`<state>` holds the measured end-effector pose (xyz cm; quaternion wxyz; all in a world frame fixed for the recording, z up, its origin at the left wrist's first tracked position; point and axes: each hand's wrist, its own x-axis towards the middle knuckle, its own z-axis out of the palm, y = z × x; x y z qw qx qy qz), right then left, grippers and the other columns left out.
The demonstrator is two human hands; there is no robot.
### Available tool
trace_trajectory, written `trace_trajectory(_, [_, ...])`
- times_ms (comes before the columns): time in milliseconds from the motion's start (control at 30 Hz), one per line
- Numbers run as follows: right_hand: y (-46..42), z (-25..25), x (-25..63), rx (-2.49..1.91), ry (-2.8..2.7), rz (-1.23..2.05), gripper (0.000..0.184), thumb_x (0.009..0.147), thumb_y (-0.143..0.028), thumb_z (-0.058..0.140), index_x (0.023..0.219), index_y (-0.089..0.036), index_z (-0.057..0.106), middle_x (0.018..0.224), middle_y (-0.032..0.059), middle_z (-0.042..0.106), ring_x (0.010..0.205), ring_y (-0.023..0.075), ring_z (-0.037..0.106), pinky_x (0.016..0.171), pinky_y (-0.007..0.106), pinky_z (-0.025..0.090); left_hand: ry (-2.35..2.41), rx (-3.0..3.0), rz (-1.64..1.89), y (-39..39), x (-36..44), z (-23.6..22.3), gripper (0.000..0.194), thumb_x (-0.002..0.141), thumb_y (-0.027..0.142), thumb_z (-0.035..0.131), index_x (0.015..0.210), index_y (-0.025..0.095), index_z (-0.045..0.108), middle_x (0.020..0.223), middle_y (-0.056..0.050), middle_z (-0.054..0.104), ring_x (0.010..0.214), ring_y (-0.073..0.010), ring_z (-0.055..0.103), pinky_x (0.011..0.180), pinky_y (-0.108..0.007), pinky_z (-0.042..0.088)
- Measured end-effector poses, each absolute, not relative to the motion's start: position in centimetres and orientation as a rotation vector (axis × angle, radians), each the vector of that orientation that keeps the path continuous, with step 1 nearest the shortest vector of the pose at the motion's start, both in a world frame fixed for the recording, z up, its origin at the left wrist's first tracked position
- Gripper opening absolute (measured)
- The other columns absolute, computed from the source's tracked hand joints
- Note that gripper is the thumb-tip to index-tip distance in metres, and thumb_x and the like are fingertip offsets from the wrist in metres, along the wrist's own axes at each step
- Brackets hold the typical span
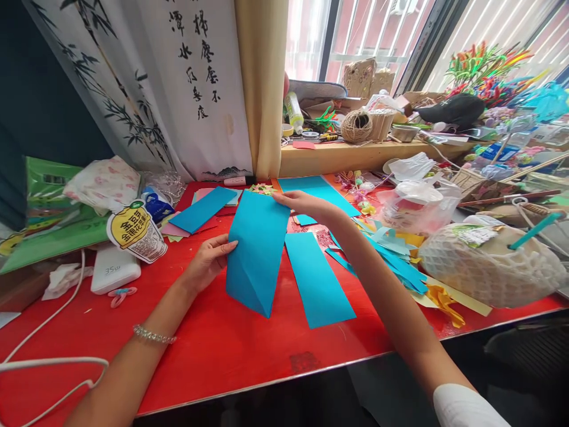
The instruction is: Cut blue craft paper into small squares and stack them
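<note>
Between my hands is a blue sheet of paper (258, 249), held up and tilted over the red table, with a diagonal crease near its lower corner. My left hand (212, 256) pinches its left edge between thumb and fingers. At the top right corner, my right hand (306, 203) grips the same sheet. A second blue paper strip (319, 279) lies flat just right of it. Farther left, another blue strip (204, 210) rests on pink and pale papers. A larger blue sheet (317, 193) lies at the back, beyond my right hand.
Blue and yellow paper scraps (395, 255) lie right of my right forearm, beside a net-wrapped coconut (489, 261) with a straw. At left are a white power bank (114, 270), a cable and a yellow cup-shaped package (136, 231). Twine (356, 126) and craft items crowd the windowsill.
</note>
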<state>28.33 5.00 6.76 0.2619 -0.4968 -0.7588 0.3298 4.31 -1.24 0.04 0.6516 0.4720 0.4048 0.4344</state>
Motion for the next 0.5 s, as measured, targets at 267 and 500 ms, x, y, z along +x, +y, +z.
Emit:
trace_trajectory(267, [4.5,7.1,28.3,-1.115,-2.136,1.393,0.026,0.068,-0.039,0.066,0.073,-0.014,0.064,0.076,0.0041,0.061,0.064,0.0109,0.054,0.058,0.023,0.042,0.977,1.134,0.978,-1.3,4.7,0.3,0.015,0.069,0.031,0.068,0.075,0.017,0.067,0.068,0.0,0.064,0.06,-0.0108,0.056,0.057,-0.021,0.045])
trace_trajectory(500, [4.0,6.5,27.1,-1.124,-2.479,1.389,0.027,0.071,-0.043,0.061,0.074,-0.017,0.068,0.087,0.0047,0.065,0.072,0.013,0.056,0.061,0.023,0.041,1.092,1.223,0.976,-1.5,5.5,0.3,0.02,0.065,0.034,0.069,0.074,0.016,0.067,0.069,0.0,0.063,0.06,-0.0113,0.055,0.058,-0.022,0.045])
